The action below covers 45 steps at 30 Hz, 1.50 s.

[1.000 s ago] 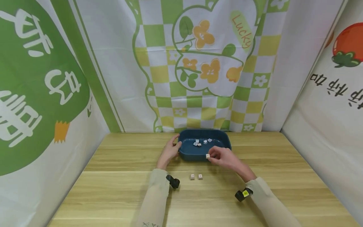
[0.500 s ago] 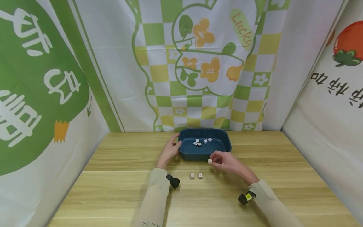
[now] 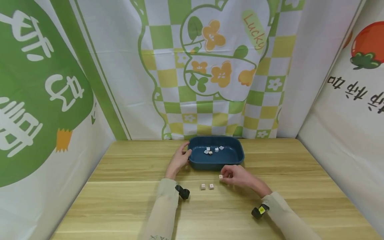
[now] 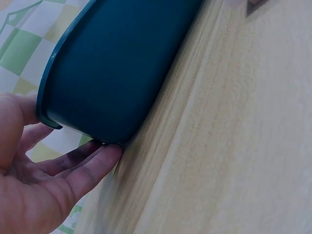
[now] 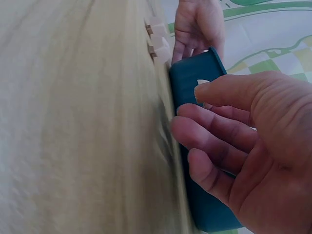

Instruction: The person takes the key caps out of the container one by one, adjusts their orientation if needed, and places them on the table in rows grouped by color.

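Observation:
A dark blue tray [image 3: 210, 165] stands at the back of the table with several small white keycaps [image 3: 217, 150] inside. At its left end my left hand [image 3: 180, 159] holds it; in the left wrist view the thumb is at the rim and the fingertips [image 4: 111, 155] touch the outer wall low down. My right hand [image 3: 238, 176] pinches one white keycap [image 3: 220, 177] between thumb and finger, just in front of the tray, low over the table. Left of it two keycaps [image 3: 203, 187] lie side by side on the wood, their marked faces up.
The wooden table [image 3: 132, 206] runs up to a patterned cloth backdrop [image 3: 216, 113] right behind the tray. Printed cloth walls [image 3: 336, 133] close off both sides.
My right hand has moved down from the tray's front rim toward the table with the keycap, and now stands near the row of two. The left hand and tray have stayed in place.

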### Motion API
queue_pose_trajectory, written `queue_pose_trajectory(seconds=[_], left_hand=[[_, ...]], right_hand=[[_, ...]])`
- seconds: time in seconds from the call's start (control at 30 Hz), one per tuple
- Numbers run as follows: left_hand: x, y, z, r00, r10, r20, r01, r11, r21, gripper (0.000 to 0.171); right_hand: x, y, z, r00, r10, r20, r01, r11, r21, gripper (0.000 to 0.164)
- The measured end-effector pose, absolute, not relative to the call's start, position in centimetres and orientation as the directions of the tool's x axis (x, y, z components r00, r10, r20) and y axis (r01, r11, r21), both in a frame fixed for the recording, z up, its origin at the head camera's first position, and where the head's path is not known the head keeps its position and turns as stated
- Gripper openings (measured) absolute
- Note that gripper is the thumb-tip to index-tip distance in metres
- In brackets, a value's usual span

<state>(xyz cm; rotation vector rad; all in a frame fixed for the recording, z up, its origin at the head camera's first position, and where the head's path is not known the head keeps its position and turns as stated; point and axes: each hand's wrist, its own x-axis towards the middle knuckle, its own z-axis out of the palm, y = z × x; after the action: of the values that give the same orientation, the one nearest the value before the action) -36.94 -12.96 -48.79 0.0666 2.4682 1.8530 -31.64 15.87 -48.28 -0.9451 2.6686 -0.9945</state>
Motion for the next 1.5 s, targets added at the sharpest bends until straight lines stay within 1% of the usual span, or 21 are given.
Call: queue_pose_trajectory(seconds=[0.07, 0.23, 0.33, 0.53, 0.73, 1.13, 1.27, 1.5], left_hand=[[-36.95, -13.00, -48.75, -0.998, 0.066, -0.015, 0.005, 0.285, 0.959, 0.050], [-36.96, -13.00, -48.68, -0.998, 0.062, -0.012, 0.006, 0.287, 0.958, 0.050], [-36.99, -12.94, -48.72, -0.998, 0.064, -0.007, 0.012, 0.286, 0.958, 0.051], [-37.03, -12.94, -48.66, -0.998, 0.065, 0.003, 0.021, 0.285, 0.958, 0.050], [-37.03, -12.98, -48.56, -0.998, 0.070, 0.002, 0.021, 0.274, 0.961, 0.050], [-36.82, -12.86, -48.89, -0.997, 0.072, 0.011, 0.030, 0.274, 0.961, 0.050], [-36.50, -12.81, -48.37, -0.997, 0.074, 0.004, 0.024, 0.265, 0.964, 0.051], [-36.89, -12.80, -48.91, -0.998, 0.056, 0.006, 0.022, 0.279, 0.960, 0.050]], right_hand=[[-31.70, 15.74, -48.44, -0.783, -0.616, 0.083, -0.528, 0.588, -0.612, 0.011], [-31.62, 15.56, -48.60, -0.773, -0.635, 0.012, -0.492, 0.586, -0.644, 0.009], [-31.47, 15.56, -48.70, -0.762, -0.648, -0.023, -0.486, 0.594, -0.641, 0.009], [-31.39, 15.52, -49.00, -0.759, -0.652, -0.009, -0.526, 0.620, -0.583, 0.009], [-31.25, 15.32, -49.08, -0.751, -0.660, -0.014, -0.543, 0.630, -0.555, 0.008], [-31.14, 15.39, -49.24, -0.754, -0.654, -0.061, -0.518, 0.649, -0.557, 0.009], [-31.10, 15.44, -49.14, -0.753, -0.654, -0.070, -0.518, 0.655, -0.550, 0.009], [-31.19, 15.70, -48.84, -0.752, -0.650, -0.105, -0.482, 0.653, -0.584, 0.011]])
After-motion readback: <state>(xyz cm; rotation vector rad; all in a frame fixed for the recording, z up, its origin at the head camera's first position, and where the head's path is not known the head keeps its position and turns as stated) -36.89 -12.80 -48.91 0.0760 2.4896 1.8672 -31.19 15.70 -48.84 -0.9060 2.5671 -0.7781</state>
